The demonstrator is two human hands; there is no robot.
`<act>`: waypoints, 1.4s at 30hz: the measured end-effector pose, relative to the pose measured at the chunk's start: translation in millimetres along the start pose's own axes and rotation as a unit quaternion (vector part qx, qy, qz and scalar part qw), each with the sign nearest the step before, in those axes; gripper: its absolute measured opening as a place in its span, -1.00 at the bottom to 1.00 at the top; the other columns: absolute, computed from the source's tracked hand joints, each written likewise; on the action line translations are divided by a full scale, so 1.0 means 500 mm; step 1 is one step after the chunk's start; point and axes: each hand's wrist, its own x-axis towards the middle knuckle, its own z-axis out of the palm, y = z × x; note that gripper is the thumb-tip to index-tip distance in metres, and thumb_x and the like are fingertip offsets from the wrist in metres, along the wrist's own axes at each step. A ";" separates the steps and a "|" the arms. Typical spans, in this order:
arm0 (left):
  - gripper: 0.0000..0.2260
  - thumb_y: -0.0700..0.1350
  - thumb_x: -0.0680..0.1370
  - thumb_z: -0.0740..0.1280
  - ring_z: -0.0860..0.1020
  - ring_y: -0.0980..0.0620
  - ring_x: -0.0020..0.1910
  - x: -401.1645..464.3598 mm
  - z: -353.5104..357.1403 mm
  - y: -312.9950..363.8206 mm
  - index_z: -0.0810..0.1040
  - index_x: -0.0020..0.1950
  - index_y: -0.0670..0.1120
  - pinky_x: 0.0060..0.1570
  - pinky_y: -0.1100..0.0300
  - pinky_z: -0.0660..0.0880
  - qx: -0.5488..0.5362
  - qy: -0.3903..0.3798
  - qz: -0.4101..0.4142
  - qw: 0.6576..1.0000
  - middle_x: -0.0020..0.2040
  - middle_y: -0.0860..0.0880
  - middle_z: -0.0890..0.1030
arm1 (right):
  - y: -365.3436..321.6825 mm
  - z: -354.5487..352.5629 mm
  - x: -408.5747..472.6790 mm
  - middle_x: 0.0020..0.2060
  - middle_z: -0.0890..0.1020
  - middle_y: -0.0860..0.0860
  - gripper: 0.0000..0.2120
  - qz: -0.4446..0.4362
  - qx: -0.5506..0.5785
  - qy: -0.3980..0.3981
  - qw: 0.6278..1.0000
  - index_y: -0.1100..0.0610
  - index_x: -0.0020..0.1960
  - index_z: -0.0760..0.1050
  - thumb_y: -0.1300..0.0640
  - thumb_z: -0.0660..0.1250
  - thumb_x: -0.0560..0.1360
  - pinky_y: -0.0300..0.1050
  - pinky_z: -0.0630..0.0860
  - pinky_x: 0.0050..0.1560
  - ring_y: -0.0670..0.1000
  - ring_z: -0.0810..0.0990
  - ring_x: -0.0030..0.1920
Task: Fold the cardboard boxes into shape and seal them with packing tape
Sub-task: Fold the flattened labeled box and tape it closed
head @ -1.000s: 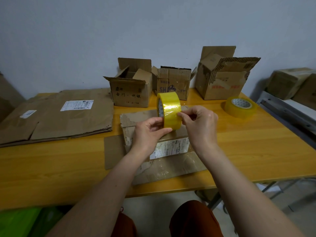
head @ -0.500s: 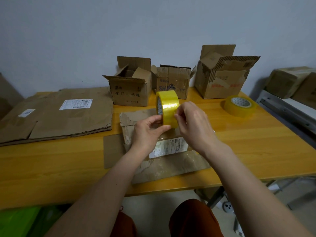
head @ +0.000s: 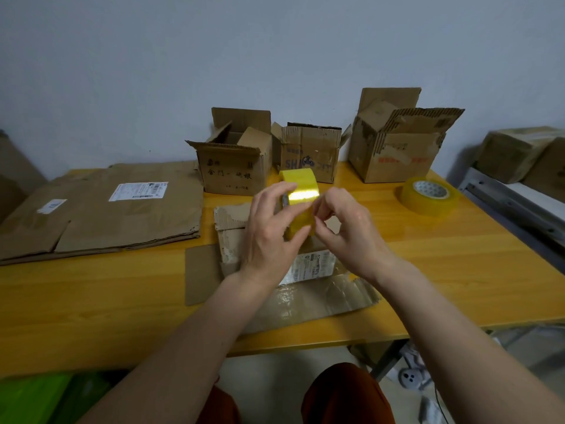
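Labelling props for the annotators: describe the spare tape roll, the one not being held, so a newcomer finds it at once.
Start at the yellow wooden table and go to its far right side, in front of the tallest open cardboard box. The spare tape roll lies flat there, alone, its pale core facing up. The other tape roll stands on edge, gripped in the left hand over the flattened box.

A plain pale grey-blue wall [head: 214, 62] is filling the background behind a yellow wooden worktop [head: 458, 264]. Pale floor [head: 275, 377] is showing beneath, under soft, dim, even light.
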 end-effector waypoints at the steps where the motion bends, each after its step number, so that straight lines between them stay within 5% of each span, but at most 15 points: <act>1: -0.72 -0.16 0.37 0.52 0.46 -0.12 0.22 0.010 -0.003 -0.001 0.65 0.05 -0.16 0.23 0.24 0.37 0.014 0.011 0.039 0.999 0.17 -0.17 0.55 | 0.000 0.001 -0.001 -0.21 0.50 0.06 -0.88 -0.002 0.005 0.009 1.000 0.20 -0.18 0.41 0.35 0.32 0.46 -0.01 0.45 -0.19 0.02 0.46 -0.16; 3: -0.88 -0.17 0.40 0.50 0.48 -0.15 0.17 0.024 -0.009 -0.006 0.68 -0.12 -0.19 0.17 0.09 0.45 0.044 0.008 0.083 0.996 0.07 -0.16 0.61 | 0.001 0.003 -0.003 -0.21 0.51 0.06 -0.88 -0.010 0.013 0.036 0.999 0.20 -0.18 0.42 0.36 0.33 0.45 0.00 0.44 -0.19 0.03 0.47 -0.16; 6: -0.92 -0.21 0.43 0.46 0.52 -0.12 0.11 0.036 -0.016 -0.010 0.65 -0.17 -0.22 0.14 0.17 0.45 0.072 -0.011 0.123 0.990 -0.02 -0.15 0.64 | 0.003 0.020 -0.009 -0.05 0.49 0.05 -0.82 0.011 0.052 0.090 0.995 0.22 -0.02 0.44 0.35 0.38 0.42 0.00 0.53 -0.05 0.01 0.49 -0.04; 9: -0.95 -0.27 0.44 0.46 0.59 -0.09 -0.02 0.061 -0.025 -0.012 0.62 -0.16 -0.23 0.04 0.27 0.45 0.056 0.015 0.071 0.996 -0.11 -0.14 0.65 | 0.010 0.045 -0.018 0.30 0.26 -0.01 -0.24 0.143 0.131 0.061 0.979 0.06 0.42 0.18 0.14 0.52 0.36 -0.19 0.37 0.33 -0.09 0.33 0.30; 12: -0.92 -0.22 0.49 0.42 0.58 -0.05 -0.20 0.086 -0.033 -0.008 0.60 -0.17 -0.22 -0.24 0.19 0.47 0.036 0.084 -0.066 0.994 -0.21 -0.10 0.63 | 0.017 0.079 -0.026 0.49 0.10 -0.05 0.06 0.203 0.099 -0.067 0.972 -0.04 0.54 -0.14 -0.02 0.55 0.32 -0.10 0.18 0.45 -0.06 0.12 0.48; 16: -0.90 -0.13 0.53 0.38 0.46 0.21 -0.32 0.093 -0.034 0.005 0.55 -0.15 -0.14 -0.31 0.43 0.33 -0.012 0.177 -0.236 0.955 -0.27 0.14 0.53 | 0.020 0.098 -0.010 0.39 0.27 -0.06 -0.02 0.238 0.172 -0.039 0.955 -0.05 0.54 -0.14 0.09 0.49 0.40 -0.14 0.31 0.29 -0.12 0.29 0.33; 18: -0.90 -0.08 0.54 0.37 0.47 0.29 -0.31 0.091 -0.039 -0.007 0.53 -0.17 -0.04 -0.28 0.37 0.38 -0.031 0.190 -0.332 0.923 -0.29 0.21 0.51 | 0.018 0.101 -0.002 0.26 0.35 -0.16 -0.16 0.238 0.214 0.015 0.947 0.02 0.54 -0.03 0.17 0.43 0.46 -0.24 0.40 0.22 -0.28 0.40 0.15; 21: -0.85 -0.07 0.54 0.36 0.59 0.11 -0.19 0.080 -0.041 -0.041 0.49 -0.22 0.03 -0.11 0.11 0.55 -0.105 0.183 -0.497 0.842 -0.22 0.14 0.57 | 0.011 0.098 0.014 0.11 0.44 -0.20 -0.40 0.198 0.206 0.138 0.948 0.11 0.46 0.21 0.10 0.38 0.50 -0.37 0.47 0.10 -0.36 0.45 0.09; 23: -0.84 -0.13 0.57 0.32 0.62 0.02 -0.14 0.070 -0.041 -0.054 0.48 -0.21 0.01 -0.10 0.09 0.59 -0.175 0.189 -0.558 0.789 -0.11 0.00 0.62 | 0.003 0.098 0.035 0.16 0.48 -0.08 -0.51 0.163 0.156 0.150 0.963 0.06 0.38 0.31 -0.01 0.35 0.51 -0.11 0.50 0.15 -0.15 0.47 0.16; 25: -0.80 -0.22 0.59 0.26 0.63 0.00 -0.14 0.060 -0.041 -0.061 0.46 -0.20 0.01 -0.19 0.17 0.58 -0.207 0.187 -0.580 0.766 -0.02 -0.09 0.62 | -0.004 0.104 0.058 0.24 0.42 -0.09 -0.51 0.151 0.147 0.109 0.971 -0.06 0.42 0.24 -0.09 0.28 0.54 0.00 0.47 0.19 -0.06 0.42 0.23; 27: -0.82 -0.22 0.60 0.25 0.65 -0.02 -0.13 0.054 -0.044 -0.064 0.45 -0.17 -0.02 -0.20 0.19 0.58 -0.244 0.174 -0.588 0.751 -0.04 -0.12 0.63 | -0.008 0.115 0.071 0.34 0.30 -0.15 -0.43 0.165 0.208 0.074 0.961 -0.16 0.50 0.05 -0.13 0.20 0.57 -0.11 0.34 0.26 -0.20 0.31 0.29; 30: -0.93 -0.19 0.60 0.27 0.67 0.02 -0.19 0.046 -0.056 -0.070 0.49 -0.07 -0.12 -0.24 0.23 0.59 -0.292 0.152 -0.596 0.732 -0.12 -0.13 0.65 | 0.001 0.131 0.075 0.50 0.10 -0.07 -0.20 0.223 0.250 0.064 0.940 -0.06 0.55 -0.19 0.01 0.31 0.55 -0.19 0.15 0.34 -0.23 0.14 0.38; 34: -0.94 -0.21 0.59 0.29 0.68 0.02 -0.24 0.029 -0.072 -0.081 0.51 -0.05 -0.17 -0.27 0.22 0.61 -0.309 0.126 -0.605 0.723 -0.13 -0.17 0.66 | 0.004 0.146 0.068 0.22 0.36 -0.05 -0.37 0.248 0.249 0.040 0.935 0.04 0.50 0.01 0.24 0.27 0.56 -0.06 0.39 0.33 -0.07 0.41 0.23; 37: -0.92 -0.19 0.56 0.34 0.64 0.00 -0.14 0.018 -0.089 -0.098 0.56 -0.13 -0.13 -0.10 0.17 0.58 -0.221 0.140 -0.618 0.741 -0.03 -0.18 0.66 | 0.001 0.133 0.088 0.16 0.33 -0.10 -0.43 0.225 0.208 0.065 0.950 0.02 0.47 0.08 0.37 0.16 0.55 -0.18 0.36 0.17 -0.13 0.36 0.12; 42: -0.98 -0.23 0.58 0.30 0.59 -0.07 -0.02 -0.002 -0.125 -0.134 0.52 -0.04 -0.15 0.09 0.04 0.53 -0.275 0.134 -0.689 0.657 0.05 -0.15 0.61 | 0.016 0.130 0.100 0.33 0.35 0.05 -0.40 0.209 0.122 0.046 0.969 0.03 0.44 0.13 0.42 0.14 0.49 -0.06 0.33 0.21 0.00 0.34 0.26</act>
